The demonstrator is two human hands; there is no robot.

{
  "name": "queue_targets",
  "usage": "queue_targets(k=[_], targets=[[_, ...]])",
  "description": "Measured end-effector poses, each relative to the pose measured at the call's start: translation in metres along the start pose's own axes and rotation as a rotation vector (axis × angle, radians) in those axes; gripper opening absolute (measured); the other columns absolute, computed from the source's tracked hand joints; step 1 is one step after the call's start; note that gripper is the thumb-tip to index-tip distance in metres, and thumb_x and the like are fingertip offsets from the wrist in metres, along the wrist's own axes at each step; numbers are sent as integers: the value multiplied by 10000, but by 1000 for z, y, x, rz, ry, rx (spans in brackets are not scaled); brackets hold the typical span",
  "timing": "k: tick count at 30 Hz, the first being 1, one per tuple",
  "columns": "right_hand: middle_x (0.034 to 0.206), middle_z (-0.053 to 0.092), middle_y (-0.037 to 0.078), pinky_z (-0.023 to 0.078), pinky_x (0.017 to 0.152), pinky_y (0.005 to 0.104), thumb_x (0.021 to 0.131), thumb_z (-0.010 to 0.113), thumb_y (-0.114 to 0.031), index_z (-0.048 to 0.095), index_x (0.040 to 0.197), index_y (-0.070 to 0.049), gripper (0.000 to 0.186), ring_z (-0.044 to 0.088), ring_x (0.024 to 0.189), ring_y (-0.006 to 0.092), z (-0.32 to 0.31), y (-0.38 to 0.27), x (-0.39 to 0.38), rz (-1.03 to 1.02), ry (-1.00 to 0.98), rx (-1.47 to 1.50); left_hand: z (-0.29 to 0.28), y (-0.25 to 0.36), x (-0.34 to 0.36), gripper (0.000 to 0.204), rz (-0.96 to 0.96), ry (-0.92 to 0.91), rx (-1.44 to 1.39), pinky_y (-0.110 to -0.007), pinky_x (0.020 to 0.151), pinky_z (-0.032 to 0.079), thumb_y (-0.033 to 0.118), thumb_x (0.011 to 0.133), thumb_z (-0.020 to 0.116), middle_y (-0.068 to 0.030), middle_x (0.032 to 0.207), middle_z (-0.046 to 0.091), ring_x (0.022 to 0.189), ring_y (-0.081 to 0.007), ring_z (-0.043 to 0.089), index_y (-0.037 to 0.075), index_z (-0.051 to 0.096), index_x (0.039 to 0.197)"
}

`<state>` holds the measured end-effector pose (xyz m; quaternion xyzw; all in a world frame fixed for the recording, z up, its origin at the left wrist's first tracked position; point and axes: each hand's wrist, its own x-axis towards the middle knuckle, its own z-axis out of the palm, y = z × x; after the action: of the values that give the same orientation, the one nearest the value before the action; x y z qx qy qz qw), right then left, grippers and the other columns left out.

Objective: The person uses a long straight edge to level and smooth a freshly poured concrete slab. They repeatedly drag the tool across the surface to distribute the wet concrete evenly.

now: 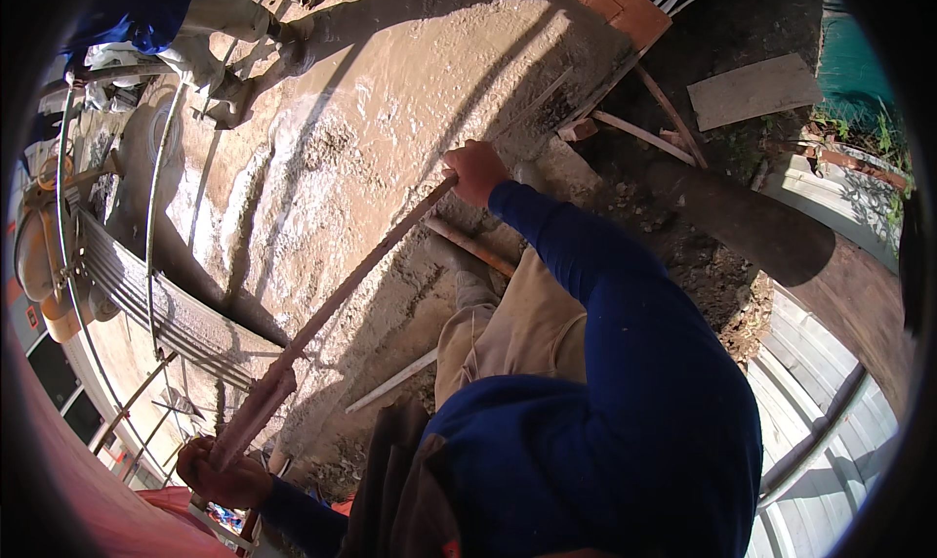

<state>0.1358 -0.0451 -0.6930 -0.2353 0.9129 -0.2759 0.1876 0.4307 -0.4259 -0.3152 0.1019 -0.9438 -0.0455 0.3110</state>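
Both hands hold one long rod [342, 289], a straight reddish-brown bar that runs on a slant across the wet concrete [390, 99]; the right hand [475, 172] is closed round its upper end, fingers wrapped tight, and the left hand [223, 475] is clenched round the lower, thicker end near the bottom edge of the view; the two grips sit well apart, which would give leverage and keep so long a bar steady, as I judge it; the rod lies low over the grey, streaked slab, seemingly near or on its surface, though contact cannot be told; the person's leg [498, 329] in tan trousers stands at the slab's edge beside a short orange pipe [473, 248]; a pale strip [390, 380] lies on the ground just below; at the far side another person [166, 21] in blue stands on the wet surface; boards [752, 89] and sticks rest on the dark soil to the right.
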Motion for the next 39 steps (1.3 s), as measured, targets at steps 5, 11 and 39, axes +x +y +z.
queue_targets(k=[5, 11, 39], targets=[[757, 683, 135, 498, 794, 505, 853, 717, -234, 656, 785, -105, 158, 681, 834, 342, -3, -56, -13, -156, 66, 26, -80, -1, 40, 323, 310, -130, 452, -424, 702, 530, 217, 1125, 408, -181, 1002, 573, 817, -308, 601, -51, 554, 1022], [756, 700, 139, 518, 819, 510, 790, 738, -182, 681, 772, -89, 111, 682, 872, 352, -1, -75, 66, -276, 120, 98, -88, 24, 9, 335, 171, -83, 772, -442, 781, 524, 263, 1105, 458, -152, 954, 611, 856, -322, 617, -22, 582, 980], [685, 675, 118, 514, 755, 501, 818, 725, -211, 672, 727, -113, 144, 687, 753, 330, -71, -67, 14, -121, 294, 86, -74, 19, 128, 332, 360, -94, 239, -404, 624, 472, 210, 1018, 520, -161, 762, 595, 690, -297, 603, -52, 679, 891]])
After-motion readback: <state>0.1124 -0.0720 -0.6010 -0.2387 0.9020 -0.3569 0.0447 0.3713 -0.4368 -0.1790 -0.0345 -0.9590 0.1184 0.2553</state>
